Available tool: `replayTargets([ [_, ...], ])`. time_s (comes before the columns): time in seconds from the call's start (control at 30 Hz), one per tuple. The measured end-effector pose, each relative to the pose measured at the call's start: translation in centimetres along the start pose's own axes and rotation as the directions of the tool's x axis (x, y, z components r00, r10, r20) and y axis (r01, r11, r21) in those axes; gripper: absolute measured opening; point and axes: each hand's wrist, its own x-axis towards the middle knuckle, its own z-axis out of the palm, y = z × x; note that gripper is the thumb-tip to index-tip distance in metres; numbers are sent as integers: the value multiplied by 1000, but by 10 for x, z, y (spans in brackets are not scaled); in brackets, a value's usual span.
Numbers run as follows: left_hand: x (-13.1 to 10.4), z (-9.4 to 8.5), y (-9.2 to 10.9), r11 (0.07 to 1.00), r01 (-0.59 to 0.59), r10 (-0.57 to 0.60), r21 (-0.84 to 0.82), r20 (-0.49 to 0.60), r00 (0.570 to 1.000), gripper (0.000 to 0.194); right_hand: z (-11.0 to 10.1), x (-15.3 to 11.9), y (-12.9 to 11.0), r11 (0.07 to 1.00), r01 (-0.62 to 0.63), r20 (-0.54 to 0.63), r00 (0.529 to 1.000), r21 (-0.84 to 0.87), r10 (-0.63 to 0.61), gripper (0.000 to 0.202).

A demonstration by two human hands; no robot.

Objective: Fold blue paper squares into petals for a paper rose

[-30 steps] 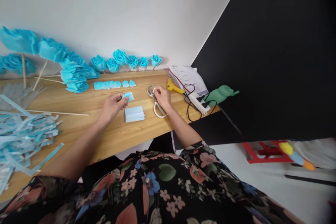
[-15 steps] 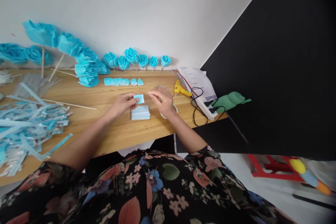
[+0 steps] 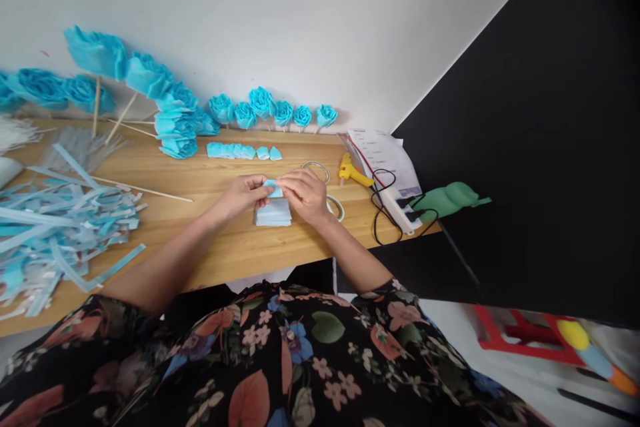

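My left hand pinches a small light-blue paper square between thumb and fingers. My right hand is closed at the right edge of that square, its fingertips gripping it. Just below lies a stack of pale blue-white paper squares on the wooden table. Beyond the hands, a row of small blue folded pieces lies on the tabletop. Two tape rolls are partly covered by my right hand; one tape roll shows at its right side.
Blue paper roses on sticks line the wall. Paper strips are heaped at the left beside a thin stick. At the right are a yellow glue gun, printed sheets, a power strip with cables and a green bag.
My right hand has moved left to the blue paper square and taken hold of its edge. My left hand still holds it. The view has shifted slightly left.
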Motion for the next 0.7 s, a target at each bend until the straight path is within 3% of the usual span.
replayTargets([
  [0.1,0,0,0,1000,0,0,-9,3,1000,30,0,0,-1,998,-60,46,997,-18,61,21],
  [0.47,0,0,-1,993,-9,7,-115,-15,1000,30,2,-2,0,997,17,5,1000,-76,-17,18],
  [0.7,0,1,-3,987,2,-3,-159,-2,1000,29,1,1,-1,999,-26,51,998,-37,28,17],
])
